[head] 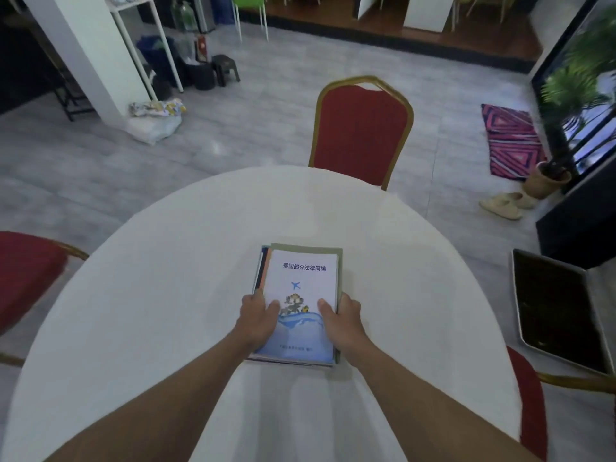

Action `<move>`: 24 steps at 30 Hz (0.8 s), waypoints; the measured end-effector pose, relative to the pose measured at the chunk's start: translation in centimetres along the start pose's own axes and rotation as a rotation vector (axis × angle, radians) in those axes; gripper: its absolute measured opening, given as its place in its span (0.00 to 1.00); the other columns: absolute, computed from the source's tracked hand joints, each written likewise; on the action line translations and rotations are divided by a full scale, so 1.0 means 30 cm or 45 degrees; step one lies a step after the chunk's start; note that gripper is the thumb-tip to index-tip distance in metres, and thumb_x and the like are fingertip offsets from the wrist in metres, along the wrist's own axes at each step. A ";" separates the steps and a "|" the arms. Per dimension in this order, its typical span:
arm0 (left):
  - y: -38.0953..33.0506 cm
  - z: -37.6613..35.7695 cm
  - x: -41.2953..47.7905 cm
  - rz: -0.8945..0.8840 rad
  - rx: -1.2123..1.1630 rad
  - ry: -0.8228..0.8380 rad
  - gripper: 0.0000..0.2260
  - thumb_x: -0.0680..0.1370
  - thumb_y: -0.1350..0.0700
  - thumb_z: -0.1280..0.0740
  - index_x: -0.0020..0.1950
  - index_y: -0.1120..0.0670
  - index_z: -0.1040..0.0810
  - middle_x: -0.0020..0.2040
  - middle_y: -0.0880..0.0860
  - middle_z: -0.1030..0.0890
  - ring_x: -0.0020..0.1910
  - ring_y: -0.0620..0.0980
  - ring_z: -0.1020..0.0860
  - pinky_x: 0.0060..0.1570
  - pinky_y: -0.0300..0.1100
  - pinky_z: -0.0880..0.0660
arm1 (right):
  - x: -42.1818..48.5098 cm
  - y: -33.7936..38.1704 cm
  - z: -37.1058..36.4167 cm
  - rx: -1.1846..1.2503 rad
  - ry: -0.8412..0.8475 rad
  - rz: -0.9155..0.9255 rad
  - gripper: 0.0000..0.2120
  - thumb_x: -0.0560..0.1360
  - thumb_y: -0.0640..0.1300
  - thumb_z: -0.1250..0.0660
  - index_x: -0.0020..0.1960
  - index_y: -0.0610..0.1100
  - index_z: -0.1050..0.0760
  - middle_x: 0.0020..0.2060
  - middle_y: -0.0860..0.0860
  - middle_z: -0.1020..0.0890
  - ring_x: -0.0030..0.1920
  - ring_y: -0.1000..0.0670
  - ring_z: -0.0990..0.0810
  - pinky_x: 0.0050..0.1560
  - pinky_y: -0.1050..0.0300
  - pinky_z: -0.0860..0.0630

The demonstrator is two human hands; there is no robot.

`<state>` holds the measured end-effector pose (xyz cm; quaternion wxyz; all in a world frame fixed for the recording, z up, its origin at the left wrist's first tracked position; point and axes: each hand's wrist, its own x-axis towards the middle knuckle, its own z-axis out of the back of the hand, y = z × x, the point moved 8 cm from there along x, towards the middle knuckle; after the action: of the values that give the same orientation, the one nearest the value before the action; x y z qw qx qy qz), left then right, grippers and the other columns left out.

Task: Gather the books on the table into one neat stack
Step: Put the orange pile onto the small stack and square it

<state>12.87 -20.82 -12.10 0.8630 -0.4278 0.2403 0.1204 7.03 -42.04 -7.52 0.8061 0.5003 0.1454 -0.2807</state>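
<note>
A stack of books (pixel 301 281) lies in the middle of the round white table (pixel 166 278). The top book has a white and blue cover with a small plane and dark printed characters. A green book edge shows along the far and right sides, and dark and orange edges stick out on the left. My left hand (pixel 258 316) grips the stack's left side, thumb on the top cover. My right hand (pixel 341 316) grips the right side, thumb on the cover too.
A red chair with a gold frame (pixel 361 131) stands at the table's far side. Another red chair (pixel 26 278) sits at the left, and a third (pixel 530 401) at the right. A dark tray (pixel 556 308) rests to the right, off the table.
</note>
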 end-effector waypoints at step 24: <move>0.015 0.007 -0.031 -0.006 -0.204 0.083 0.25 0.83 0.44 0.50 0.80 0.47 0.49 0.78 0.49 0.37 0.74 0.55 0.34 0.73 0.49 0.39 | 0.033 -0.046 -0.103 0.017 -0.119 -0.078 0.33 0.81 0.61 0.44 0.81 0.51 0.52 0.76 0.43 0.38 0.78 0.46 0.47 0.75 0.42 0.48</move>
<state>11.96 -20.39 -11.80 0.8179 -0.4998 0.2568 0.1234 7.13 -40.06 -10.44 0.7996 0.4873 0.1210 -0.3294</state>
